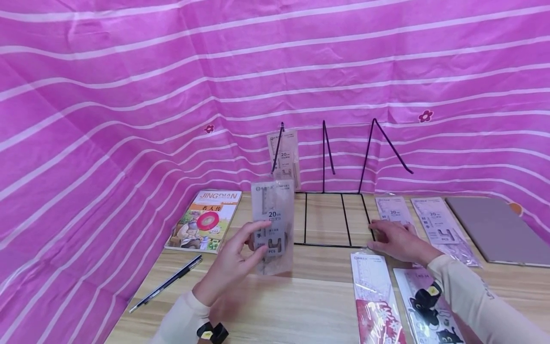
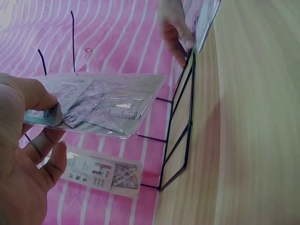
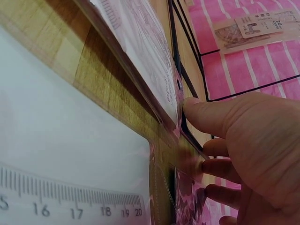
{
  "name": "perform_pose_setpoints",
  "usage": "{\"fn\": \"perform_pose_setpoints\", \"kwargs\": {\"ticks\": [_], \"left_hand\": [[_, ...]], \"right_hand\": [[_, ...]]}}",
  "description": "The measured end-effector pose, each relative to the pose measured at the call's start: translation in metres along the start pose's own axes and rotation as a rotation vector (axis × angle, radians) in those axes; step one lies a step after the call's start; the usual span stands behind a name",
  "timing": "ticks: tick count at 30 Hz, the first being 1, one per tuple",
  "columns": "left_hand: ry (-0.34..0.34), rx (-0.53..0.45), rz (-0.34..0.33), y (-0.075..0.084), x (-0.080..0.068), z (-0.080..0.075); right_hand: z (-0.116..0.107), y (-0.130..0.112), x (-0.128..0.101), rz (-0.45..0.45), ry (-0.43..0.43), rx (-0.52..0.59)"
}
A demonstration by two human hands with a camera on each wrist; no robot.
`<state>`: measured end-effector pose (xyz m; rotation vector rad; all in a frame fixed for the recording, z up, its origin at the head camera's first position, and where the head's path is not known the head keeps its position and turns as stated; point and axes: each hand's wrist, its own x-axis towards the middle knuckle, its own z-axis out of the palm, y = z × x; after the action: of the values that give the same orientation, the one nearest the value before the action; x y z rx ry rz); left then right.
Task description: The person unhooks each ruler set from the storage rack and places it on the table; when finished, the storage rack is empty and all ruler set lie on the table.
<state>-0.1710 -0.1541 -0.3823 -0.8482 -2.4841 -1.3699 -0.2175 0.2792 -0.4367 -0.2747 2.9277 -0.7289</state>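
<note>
My left hand (image 1: pixel 257 240) holds a clear ruler-set packet (image 1: pixel 272 224) upright above the table, in front of the black wire rack (image 1: pixel 326 244). In the left wrist view its thumb and fingers (image 2: pixel 47 140) pinch the lower end of that packet (image 2: pixel 101 110). My right hand (image 1: pixel 380 234) lies flat on another packet (image 1: pixel 393 210) by the rack's front right corner. In the right wrist view my right hand (image 3: pixel 197 136) has its index fingertip touching that packet's edge (image 3: pixel 154 61) beside the rack wire (image 3: pixel 187 79). A third packet (image 1: pixel 284 157) stands in the rack's left slot.
A picture book (image 1: pixel 204 224) and a black pen (image 1: pixel 167 284) lie on the left. More packets (image 1: pixel 447 229) (image 1: pixel 375 296) (image 1: pixel 429 306) and a grey board (image 1: pixel 498 229) lie on the right. Pink striped cloth (image 1: pixel 129 95) walls the table.
</note>
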Motion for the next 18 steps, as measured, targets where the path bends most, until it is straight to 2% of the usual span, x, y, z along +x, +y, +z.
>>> {"fn": "perform_pose_setpoints", "kwargs": {"ticks": [3, 6, 9, 13, 16, 18], "left_hand": [[-0.014, -0.021, 0.06, 0.004, -0.004, 0.004], [-0.069, -0.064, 0.078, 0.007, -0.007, 0.01], [-0.167, -0.118, 0.021, 0.011, -0.009, 0.019], [-0.291, -0.189, -0.109, 0.014, -0.012, 0.031], [-0.34, -0.221, -0.178, 0.016, -0.015, 0.039], [-0.361, -0.235, -0.199, 0.017, -0.015, 0.045]], "right_hand": [[0.0, 0.001, 0.0, -0.004, 0.003, -0.008], [0.0, 0.001, 0.0, -0.004, 0.004, -0.013], [-0.001, 0.001, 0.0, -0.003, 0.005, -0.009], [-0.002, 0.001, -0.001, -0.001, 0.004, -0.008], [-0.001, 0.001, 0.0, -0.005, 0.005, -0.011], [-0.001, 0.001, 0.0, -0.007, 0.005, -0.01]]}}
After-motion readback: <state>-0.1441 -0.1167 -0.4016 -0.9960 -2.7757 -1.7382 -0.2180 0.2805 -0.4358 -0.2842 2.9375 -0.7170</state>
